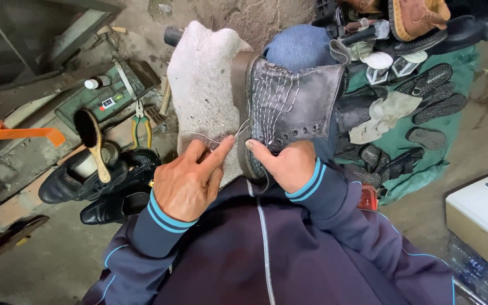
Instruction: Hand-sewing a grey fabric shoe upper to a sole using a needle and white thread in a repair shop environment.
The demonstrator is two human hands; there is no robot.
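- Across the person's lap, a grey leather boot (295, 101) is lying on its side, its brown sole edge resting against a pale, rough cloth (201, 85) draped over the knee.
- The right hand (289, 164) is closing around the boot's lower edge, thumb and fingers pressing together on the leather near the sole seam.
- The left hand (190, 181) is pinching a thin thread (221, 137) between thumb and forefinger, with the thread running taut toward the seam.
- Judging by its look, the boot is fairly heavy and stiff at the sole but softer in the upper, so gripping by the sole rim or the ankle collar is likely giving the firmest hold; the thread is slight and likely to slip.
- Any needle or awl is too fine to make out, and the boot's toe is hiding behind the right hand and sleeve.
- Beside the left knee, black shoes (94, 181), a brush (92, 141) and pliers (140, 127) are lying on the ground.
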